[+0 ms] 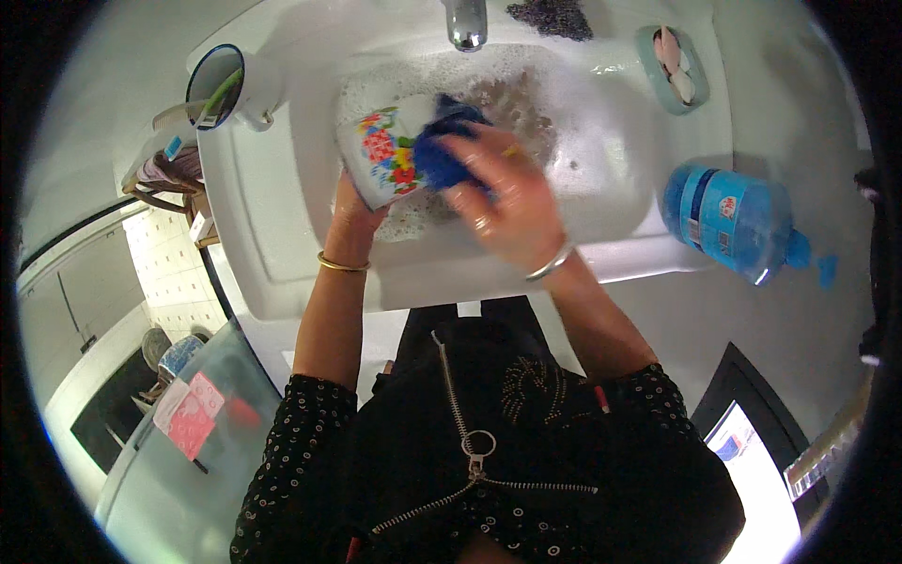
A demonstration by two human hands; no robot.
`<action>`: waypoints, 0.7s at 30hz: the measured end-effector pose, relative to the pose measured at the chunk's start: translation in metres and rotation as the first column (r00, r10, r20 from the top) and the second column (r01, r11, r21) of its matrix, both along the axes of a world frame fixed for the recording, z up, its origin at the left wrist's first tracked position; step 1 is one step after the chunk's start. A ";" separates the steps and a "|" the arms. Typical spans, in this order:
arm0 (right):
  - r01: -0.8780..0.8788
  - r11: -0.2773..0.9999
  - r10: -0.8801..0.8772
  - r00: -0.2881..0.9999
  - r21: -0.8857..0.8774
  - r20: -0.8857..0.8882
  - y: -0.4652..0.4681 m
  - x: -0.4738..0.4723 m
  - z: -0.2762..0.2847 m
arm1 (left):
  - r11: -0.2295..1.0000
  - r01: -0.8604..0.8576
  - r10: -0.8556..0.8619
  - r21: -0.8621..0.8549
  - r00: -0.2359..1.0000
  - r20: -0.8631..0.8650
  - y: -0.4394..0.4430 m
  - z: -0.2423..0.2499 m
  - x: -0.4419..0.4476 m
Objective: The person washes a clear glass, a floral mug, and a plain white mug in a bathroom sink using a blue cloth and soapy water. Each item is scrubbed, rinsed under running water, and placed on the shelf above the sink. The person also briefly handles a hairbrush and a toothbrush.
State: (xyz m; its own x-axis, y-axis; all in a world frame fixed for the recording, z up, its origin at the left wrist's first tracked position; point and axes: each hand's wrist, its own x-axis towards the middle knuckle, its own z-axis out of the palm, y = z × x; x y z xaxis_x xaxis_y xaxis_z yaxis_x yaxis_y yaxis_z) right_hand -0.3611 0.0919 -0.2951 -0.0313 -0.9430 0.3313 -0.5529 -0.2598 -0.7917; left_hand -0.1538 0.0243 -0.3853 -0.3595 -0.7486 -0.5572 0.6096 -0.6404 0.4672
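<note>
A white enamel-style mug [357,156] with a colourful flower print is tilted on its side over the basin. My left hand [356,208] grips it, with most of the fingers hidden behind or inside it. In my right hand [511,194] a bunched dark blue cloth [444,151] presses against the mug's right end. That hand is wet and slightly blurred. Beneath both hands, sudsy water [518,106] with foam lies in the white washbasin [627,169].
A chrome faucet [467,28] overhangs the basin's back. A dark scouring pad [553,17] and a soap dish [685,95] lie on the rim. At left stands a white mug [257,92] holding a comb and a green-handled item. A large blue plastic bottle [736,218] is at right.
</note>
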 end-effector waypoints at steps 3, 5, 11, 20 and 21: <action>0.031 0.994 -0.064 0.939 -0.102 -0.338 -0.007 0.028 0.008 | 0.989 0.024 -0.034 -0.146 0.997 -0.064 0.005 -0.009 -0.010; 0.056 0.988 -0.109 0.910 -0.141 -0.400 -0.026 0.027 0.007 | 0.992 0.091 -0.066 -0.088 0.966 0.249 0.008 -0.013 -0.007; -0.383 0.820 0.427 0.904 0.425 -0.009 -0.083 0.012 -0.017 | 0.915 0.398 -0.252 -0.062 0.686 0.682 0.003 -0.003 -0.002; -0.803 0.541 0.734 0.595 0.249 0.327 -0.105 -0.006 -0.097 | 0.754 0.620 -0.121 -0.217 0.456 0.881 0.017 0.042 -0.029; -0.753 0.536 0.671 0.654 0.383 0.348 -0.101 -0.012 -0.096 | 0.808 0.509 -0.112 -0.297 0.628 0.770 0.016 0.036 -0.029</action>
State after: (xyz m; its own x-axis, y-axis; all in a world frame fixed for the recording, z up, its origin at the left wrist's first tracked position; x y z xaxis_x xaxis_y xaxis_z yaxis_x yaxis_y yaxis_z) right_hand -0.3729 -0.0086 -0.3910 0.7128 -0.6958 -0.0883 -0.2219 -0.1042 -0.9695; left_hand -0.1828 0.0401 -0.3495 -0.2788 -0.8867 -0.3690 -0.2179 -0.3158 0.9235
